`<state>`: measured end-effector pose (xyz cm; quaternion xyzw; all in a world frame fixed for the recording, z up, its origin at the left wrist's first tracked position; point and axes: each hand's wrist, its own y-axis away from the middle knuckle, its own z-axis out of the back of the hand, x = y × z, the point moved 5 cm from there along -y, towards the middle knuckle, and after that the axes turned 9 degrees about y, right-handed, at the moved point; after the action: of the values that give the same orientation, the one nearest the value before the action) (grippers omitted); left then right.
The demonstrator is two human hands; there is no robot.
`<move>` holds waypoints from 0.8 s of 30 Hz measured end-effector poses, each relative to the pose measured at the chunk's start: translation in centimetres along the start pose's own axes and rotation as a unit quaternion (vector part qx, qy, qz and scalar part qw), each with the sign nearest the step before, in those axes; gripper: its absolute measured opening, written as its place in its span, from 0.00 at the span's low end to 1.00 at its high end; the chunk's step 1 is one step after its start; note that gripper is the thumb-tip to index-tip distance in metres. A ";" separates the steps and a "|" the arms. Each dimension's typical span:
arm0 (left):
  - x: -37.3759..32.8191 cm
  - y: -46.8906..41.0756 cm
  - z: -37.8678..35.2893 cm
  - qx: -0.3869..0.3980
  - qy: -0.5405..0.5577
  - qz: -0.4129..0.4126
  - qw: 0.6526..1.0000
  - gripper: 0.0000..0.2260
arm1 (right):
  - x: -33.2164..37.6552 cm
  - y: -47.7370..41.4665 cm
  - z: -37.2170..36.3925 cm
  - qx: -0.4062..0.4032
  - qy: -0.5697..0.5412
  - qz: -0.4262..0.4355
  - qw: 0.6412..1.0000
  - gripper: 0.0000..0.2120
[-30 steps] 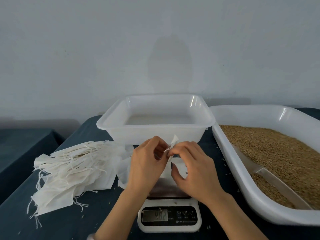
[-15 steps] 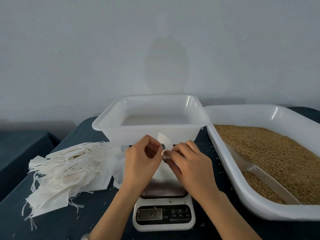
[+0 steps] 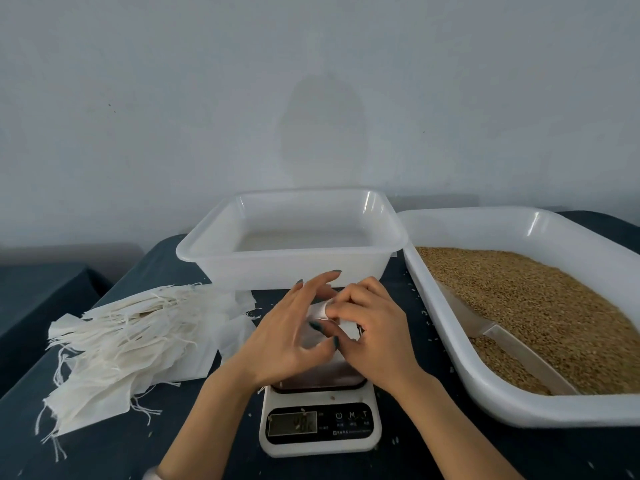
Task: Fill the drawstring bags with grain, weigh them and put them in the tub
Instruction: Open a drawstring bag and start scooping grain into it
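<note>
**A:** Where is the bag?

**B:** One white drawstring bag (image 3: 317, 310) is held up between both hands. It is above the platform of the scale (image 3: 318, 427) and just in front of the tub (image 3: 287, 268).

**A:** How is it gripped?

**B:** The right hand (image 3: 375, 337) has its fingers curled over the top edge, pinching the cloth. The left hand (image 3: 285, 341) has two fingers straight and splayed toward the tub. Its thumb and lower fingers bend in on the fabric, so both hands are clamped on the bag.

**A:** Which way does it point?

**B:** The edge that shows runs on a slant between the fingertips, from upper left to lower right. The rest drops toward the scale behind the palms. Its long axis looks roughly vertical, but most of it is hidden, so I can't be sure.

**A:** And around it?

**B:** The pile of empty bags (image 3: 131, 337) lies to the left on the dark table (image 3: 104, 445), with strings trailing toward the near edge. On the right a white tray (image 3: 446, 327) holds grain (image 3: 540, 306). A scoop (image 3: 512, 344) lies in the grain with its handle toward the near side. The scale's display is too blurred to read
</note>
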<state>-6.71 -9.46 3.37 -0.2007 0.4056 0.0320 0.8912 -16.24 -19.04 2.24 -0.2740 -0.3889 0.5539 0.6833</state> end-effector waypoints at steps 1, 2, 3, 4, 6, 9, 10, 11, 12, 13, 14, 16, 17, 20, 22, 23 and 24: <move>0.2 0.0 0.0 0.006 -0.003 0.011 1.000 0.34 | -0.1 0.0 0.0 -0.001 -0.007 -0.006 1.000 0.09; 0.4 0.0 0.0 0.008 -0.011 0.017 1.000 0.34 | -0.2 0.0 0.1 -0.005 -0.016 -0.016 1.000 0.09; 0.6 0.0 -0.1 0.004 -0.021 0.019 1.000 0.33 | -0.3 -0.1 0.2 -0.010 -0.027 -0.027 0.999 0.10; 0.6 0.0 0.0 -0.009 -0.030 0.019 0.999 0.31 | -0.4 -0.2 0.3 -0.016 -0.037 -0.035 0.999 0.12; 0.7 -0.1 0.2 -0.041 -0.036 0.019 0.998 0.27 | -0.1 -0.3 0.5 -0.022 -0.042 -0.031 0.998 0.13; 0.7 -0.1 0.1 -0.050 -0.041 0.019 0.998 0.23 | 0.4 -0.3 0.6 -0.028 -0.047 -0.016 0.998 0.13; 0.8 -0.2 0.0 -0.043 -0.043 0.014 0.998 0.22 | 0.6 -0.3 0.7 -0.033 -0.052 -0.014 0.998 0.12; 0.7 -0.2 -0.1 -0.037 -0.042 0.005 0.998 0.21 | 0.7 -0.3 0.7 -0.038 -0.058 -0.012 0.998 0.11; 0.7 -0.2 -0.1 -0.030 -0.037 -0.004 0.999 0.22 | 0.8 -0.3 0.7 -0.042 -0.062 -0.009 0.997 0.11; 0.7 -0.1 -0.2 -0.024 -0.023 -0.006 0.999 0.23 | 0.9 -0.3 0.7 -0.045 -0.063 -0.005 0.997 0.11; 0.7 -0.1 -0.2 -0.020 -0.004 0.002 1.000 0.23 | 0.9 -0.3 0.7 -0.046 -0.061 -0.002 0.997 0.11; 0.8 -0.2 -0.4 -0.014 0.025 0.030 0.999 0.19 | 0.9 -0.3 0.7 -0.044 -0.053 0.006 0.998 0.10; 0.9 -0.2 -0.4 -0.016 0.028 0.037 0.999 0.17 | 0.9 -0.3 0.7 -0.041 -0.044 0.012 0.998 0.09; 1.2 -0.4 -0.2 -0.042 0.020 0.039 0.998 0.13 | 1.1 -0.3 0.7 -0.037 -0.012 0.031 0.999 0.07; 1.4 -0.5 0.1 -0.070 0.025 0.037 0.997 0.12 | 1.2 -0.3 0.9 -0.045 -0.005 0.034 0.998 0.09; 1.4 -0.6 0.3 -0.082 0.026 0.034 0.996 0.12 | 1.2 -0.3 1.0 -0.052 -0.005 0.033 0.998 0.10; 1.5 -0.6 0.4 -0.094 0.022 0.030 0.995 0.13 | 1.2 -0.3 1.1 -0.060 -0.007 0.033 0.998 0.10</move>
<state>-5.27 -10.00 2.70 -0.2718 0.4259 0.0918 0.8581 -16.84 -17.97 3.37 -0.3232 -0.4169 0.5535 0.6445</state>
